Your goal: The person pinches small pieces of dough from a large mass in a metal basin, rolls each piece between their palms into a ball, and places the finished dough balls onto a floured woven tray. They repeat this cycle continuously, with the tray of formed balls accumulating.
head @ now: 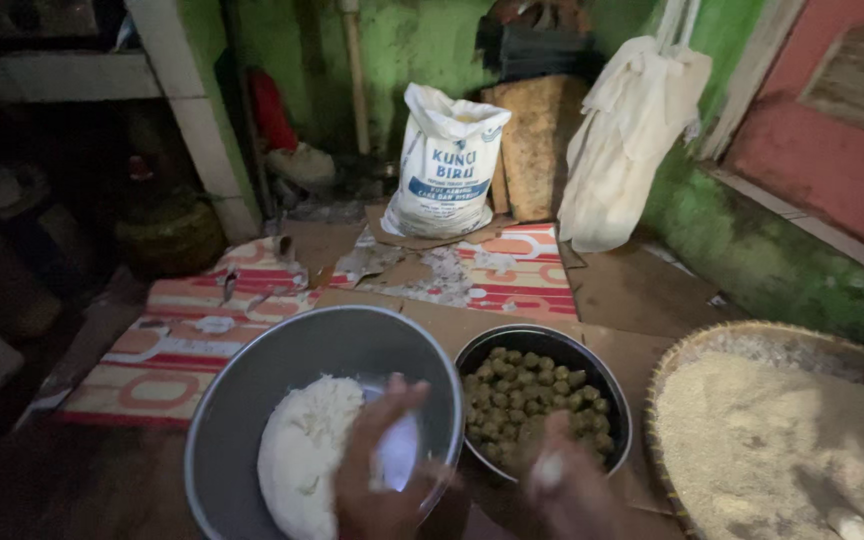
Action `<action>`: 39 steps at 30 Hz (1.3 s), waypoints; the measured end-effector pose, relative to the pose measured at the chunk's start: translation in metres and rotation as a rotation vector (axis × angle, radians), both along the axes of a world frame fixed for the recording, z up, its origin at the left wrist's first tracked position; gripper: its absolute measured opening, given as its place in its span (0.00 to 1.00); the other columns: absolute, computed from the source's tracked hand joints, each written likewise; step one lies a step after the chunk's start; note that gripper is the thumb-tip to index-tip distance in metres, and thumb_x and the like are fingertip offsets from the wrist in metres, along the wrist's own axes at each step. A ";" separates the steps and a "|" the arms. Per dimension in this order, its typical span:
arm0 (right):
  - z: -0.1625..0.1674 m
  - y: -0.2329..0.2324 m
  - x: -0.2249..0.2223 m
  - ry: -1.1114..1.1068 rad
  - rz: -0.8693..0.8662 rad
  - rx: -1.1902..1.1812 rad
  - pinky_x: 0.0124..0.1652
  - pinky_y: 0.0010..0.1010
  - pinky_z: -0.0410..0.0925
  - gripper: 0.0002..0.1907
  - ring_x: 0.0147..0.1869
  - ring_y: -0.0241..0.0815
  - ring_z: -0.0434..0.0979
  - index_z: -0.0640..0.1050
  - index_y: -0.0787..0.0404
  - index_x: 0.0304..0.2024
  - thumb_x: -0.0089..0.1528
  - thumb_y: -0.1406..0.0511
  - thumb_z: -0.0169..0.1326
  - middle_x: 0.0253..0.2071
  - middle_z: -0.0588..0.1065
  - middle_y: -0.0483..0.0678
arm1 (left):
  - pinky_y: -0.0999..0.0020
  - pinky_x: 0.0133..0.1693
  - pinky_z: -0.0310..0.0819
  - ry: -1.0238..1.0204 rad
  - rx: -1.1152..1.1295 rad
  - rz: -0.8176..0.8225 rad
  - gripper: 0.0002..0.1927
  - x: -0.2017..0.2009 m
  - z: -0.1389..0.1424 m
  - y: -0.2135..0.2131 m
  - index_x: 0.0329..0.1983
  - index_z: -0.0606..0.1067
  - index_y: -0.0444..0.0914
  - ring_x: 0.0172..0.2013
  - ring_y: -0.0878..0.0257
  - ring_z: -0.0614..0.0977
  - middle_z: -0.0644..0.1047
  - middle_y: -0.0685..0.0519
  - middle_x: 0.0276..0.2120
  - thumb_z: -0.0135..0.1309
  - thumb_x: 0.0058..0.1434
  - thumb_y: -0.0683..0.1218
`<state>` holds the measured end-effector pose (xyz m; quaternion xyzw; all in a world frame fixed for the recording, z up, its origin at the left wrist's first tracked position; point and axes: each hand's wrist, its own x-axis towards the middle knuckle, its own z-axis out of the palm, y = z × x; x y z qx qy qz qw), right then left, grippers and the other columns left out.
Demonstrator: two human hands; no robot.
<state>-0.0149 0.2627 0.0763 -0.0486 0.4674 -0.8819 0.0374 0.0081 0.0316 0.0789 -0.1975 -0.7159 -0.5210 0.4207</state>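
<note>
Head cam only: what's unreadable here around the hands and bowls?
- Left hand: motion-blurred, wrist cut off by the bottom edge; grip on the white dough unclear.
- Right hand: blurred, dim; whether it holds anything cannot be told.
- Large metal bowl: near rim cut off below.
- Woven tray: cropped right and below.
- Left shelves: too dark.

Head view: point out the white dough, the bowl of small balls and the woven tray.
white dough [302, 455]: head view, middle of the mound.
bowl of small balls [542, 336]: head view, far rim.
woven tray [664, 365]: head view, left rim.
</note>
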 end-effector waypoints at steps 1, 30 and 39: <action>0.014 0.010 0.001 -0.035 -0.121 -0.088 0.36 0.19 0.69 0.30 0.35 0.30 0.74 0.77 0.64 0.47 0.70 0.51 0.30 0.37 0.79 0.44 | 0.52 0.63 0.70 -0.087 0.169 -0.026 0.25 0.004 0.005 -0.013 0.59 0.72 0.31 0.62 0.52 0.80 0.82 0.44 0.54 0.59 0.56 0.35; -0.047 -0.178 -0.103 0.445 0.700 1.167 0.43 0.32 0.74 0.24 0.45 0.41 0.82 0.79 0.61 0.49 0.58 0.53 0.64 0.44 0.80 0.49 | 0.54 0.51 0.73 -0.363 -0.268 -0.107 0.41 -0.010 -0.061 -0.135 0.63 0.72 0.34 0.54 0.41 0.78 0.77 0.40 0.55 0.68 0.41 0.39; -0.015 -0.117 -0.062 0.311 0.501 0.809 0.41 0.25 0.68 0.12 0.41 0.32 0.72 0.74 0.60 0.48 0.67 0.59 0.54 0.37 0.74 0.43 | 0.61 0.33 0.77 -0.522 -0.127 0.004 0.18 -0.009 -0.007 -0.064 0.54 0.80 0.37 0.33 0.55 0.84 0.82 0.43 0.36 0.63 0.60 0.40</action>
